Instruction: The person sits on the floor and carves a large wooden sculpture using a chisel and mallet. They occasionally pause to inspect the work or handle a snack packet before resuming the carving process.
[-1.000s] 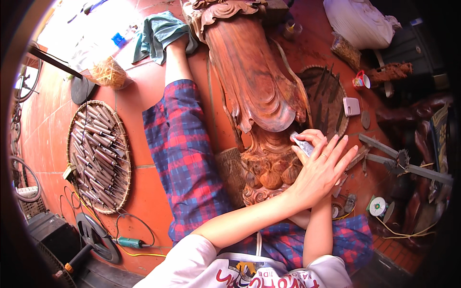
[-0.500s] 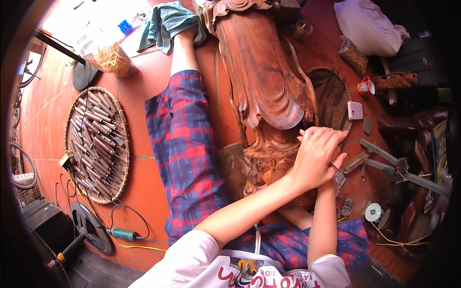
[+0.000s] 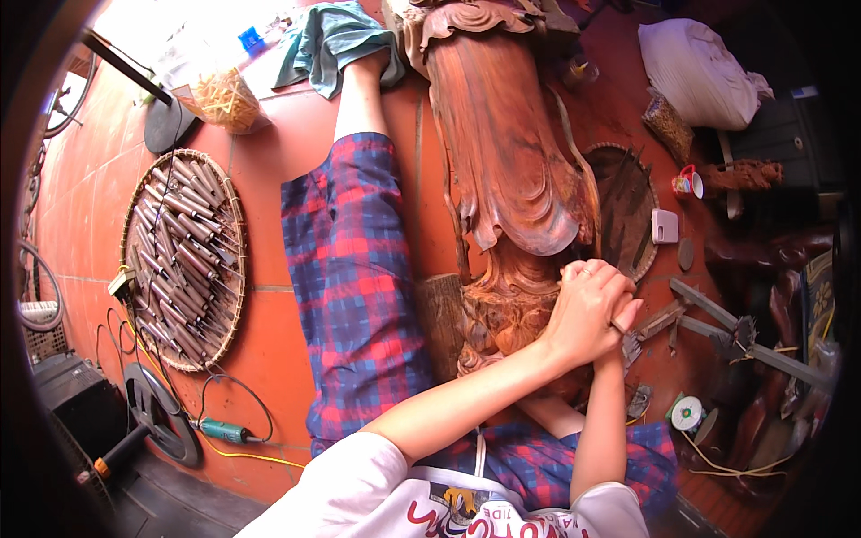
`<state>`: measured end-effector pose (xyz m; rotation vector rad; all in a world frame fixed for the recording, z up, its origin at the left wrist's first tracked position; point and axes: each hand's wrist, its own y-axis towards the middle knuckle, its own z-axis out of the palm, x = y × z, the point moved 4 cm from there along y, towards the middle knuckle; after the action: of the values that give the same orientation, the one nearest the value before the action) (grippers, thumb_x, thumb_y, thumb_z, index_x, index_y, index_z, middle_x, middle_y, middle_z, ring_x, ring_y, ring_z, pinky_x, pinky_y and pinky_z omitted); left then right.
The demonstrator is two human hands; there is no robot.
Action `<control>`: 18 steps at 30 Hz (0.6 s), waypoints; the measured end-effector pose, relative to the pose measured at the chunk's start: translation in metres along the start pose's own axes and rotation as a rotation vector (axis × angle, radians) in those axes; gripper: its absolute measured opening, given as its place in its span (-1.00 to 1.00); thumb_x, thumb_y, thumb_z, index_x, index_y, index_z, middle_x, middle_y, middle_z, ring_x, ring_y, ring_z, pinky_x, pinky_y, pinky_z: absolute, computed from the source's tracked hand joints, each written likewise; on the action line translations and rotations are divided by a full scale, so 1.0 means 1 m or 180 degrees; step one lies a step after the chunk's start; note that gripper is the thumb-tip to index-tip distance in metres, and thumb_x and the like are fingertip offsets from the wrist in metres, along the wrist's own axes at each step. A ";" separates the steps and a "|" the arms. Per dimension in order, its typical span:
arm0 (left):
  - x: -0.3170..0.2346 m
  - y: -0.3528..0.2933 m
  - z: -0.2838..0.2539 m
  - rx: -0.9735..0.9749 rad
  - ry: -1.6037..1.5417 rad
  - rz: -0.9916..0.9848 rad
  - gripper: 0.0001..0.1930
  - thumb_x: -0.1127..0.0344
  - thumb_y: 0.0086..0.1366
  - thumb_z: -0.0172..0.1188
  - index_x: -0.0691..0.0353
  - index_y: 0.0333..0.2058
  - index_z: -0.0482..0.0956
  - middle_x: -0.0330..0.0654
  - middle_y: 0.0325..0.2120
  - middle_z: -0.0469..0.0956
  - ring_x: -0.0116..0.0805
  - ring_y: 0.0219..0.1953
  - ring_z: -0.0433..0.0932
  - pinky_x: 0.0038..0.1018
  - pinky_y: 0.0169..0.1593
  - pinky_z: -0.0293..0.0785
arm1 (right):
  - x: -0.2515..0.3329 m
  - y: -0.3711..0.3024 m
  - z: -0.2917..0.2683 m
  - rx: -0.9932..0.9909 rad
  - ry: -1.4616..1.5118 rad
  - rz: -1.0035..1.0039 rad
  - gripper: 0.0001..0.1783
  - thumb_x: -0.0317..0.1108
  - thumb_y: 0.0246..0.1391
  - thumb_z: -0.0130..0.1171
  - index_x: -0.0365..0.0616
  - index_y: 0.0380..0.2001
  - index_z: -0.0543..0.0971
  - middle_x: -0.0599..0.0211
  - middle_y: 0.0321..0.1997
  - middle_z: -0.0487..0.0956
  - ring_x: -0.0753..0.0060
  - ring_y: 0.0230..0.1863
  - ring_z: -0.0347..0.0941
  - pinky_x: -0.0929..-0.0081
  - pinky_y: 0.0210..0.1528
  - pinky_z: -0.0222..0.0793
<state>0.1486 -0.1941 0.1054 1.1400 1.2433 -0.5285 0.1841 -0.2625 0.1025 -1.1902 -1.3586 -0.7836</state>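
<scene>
A large reddish-brown wood carving [image 3: 502,143] lies lengthwise before me, with flowing folds and a rougher, knotted near end [image 3: 507,318]. My left hand [image 3: 583,309] crosses to the right of this end, its fingers curled over my right hand [image 3: 623,316]. Most of the right hand is hidden under the left. Between the two closed hands shows the short end of a thin, dark tool [image 3: 619,325]; its kind cannot be made out. The tool's other end is out of sight.
A round woven tray [image 3: 184,260] of wooden-handled carving tools is at left, near a green power tool [image 3: 224,431] with a cord. Another round tray [image 3: 623,211] sits right of the carving. Beyond are a mug [image 3: 688,183], a white sack [image 3: 700,76] and metal bars [image 3: 708,300].
The left hand's fingers, stretched out before, are now curled over the right hand. Both hands have shifted slightly left toward the carving. The whole view has shifted a little.
</scene>
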 end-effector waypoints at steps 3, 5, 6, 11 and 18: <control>-0.003 0.014 -0.001 -0.0098 0.0100 -0.0287 -0.79 0.26 0.04 0.32 0.22 -0.41 0.54 -0.15 -0.43 0.51 -0.15 -0.22 0.47 -0.23 -0.06 0.25 | 0.006 0.005 0.001 0.0029 0.0000 -0.0021 -0.52 -0.06 0.12 0.19 -0.35 -0.18 0.58 0.05 -0.28 0.63 0.10 -0.17 0.60 0.16 0.15 0.32; 0.003 0.016 0.003 -0.0130 0.0064 -0.0058 -0.80 0.26 0.03 0.32 0.22 -0.42 0.54 -0.16 -0.44 0.52 -0.15 -0.24 0.47 -0.23 -0.07 0.25 | 0.006 0.009 0.008 0.0041 -0.0032 -0.0046 -0.52 -0.06 0.13 0.19 -0.34 -0.17 0.58 0.05 -0.28 0.63 0.11 -0.17 0.59 0.16 0.14 0.32; 0.004 0.009 0.004 -0.0101 0.0070 -0.0053 -0.80 0.26 0.03 0.32 0.21 -0.42 0.54 -0.17 -0.45 0.52 -0.15 -0.24 0.47 -0.23 -0.07 0.25 | 0.003 0.006 0.008 0.0040 -0.0067 -0.0051 -0.52 -0.06 0.13 0.19 -0.34 -0.17 0.58 0.05 -0.28 0.63 0.11 -0.17 0.59 0.17 0.14 0.32; -0.005 0.006 0.001 -0.0183 0.0107 -0.0294 -0.82 0.27 0.04 0.30 0.21 -0.44 0.52 -0.17 -0.46 0.51 -0.14 -0.26 0.47 -0.23 -0.07 0.24 | 0.007 -0.001 0.001 0.0033 -0.0062 -0.0048 -0.53 -0.06 0.14 0.18 -0.33 -0.16 0.58 0.06 -0.27 0.62 0.11 -0.17 0.59 0.18 0.13 0.32; -0.003 0.000 -0.006 -0.0122 -0.0092 -0.0135 -0.81 0.28 0.03 0.30 0.22 -0.43 0.52 -0.14 -0.45 0.52 -0.13 -0.26 0.48 -0.24 -0.09 0.25 | -0.002 -0.003 0.003 0.0033 -0.0079 -0.0050 -0.53 -0.07 0.15 0.17 -0.32 -0.14 0.57 0.08 -0.27 0.62 0.12 -0.17 0.59 0.20 0.11 0.33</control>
<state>0.1449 -0.1896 0.1090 1.0725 1.2500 -0.5490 0.1799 -0.2608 0.1011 -1.1860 -1.3921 -0.7744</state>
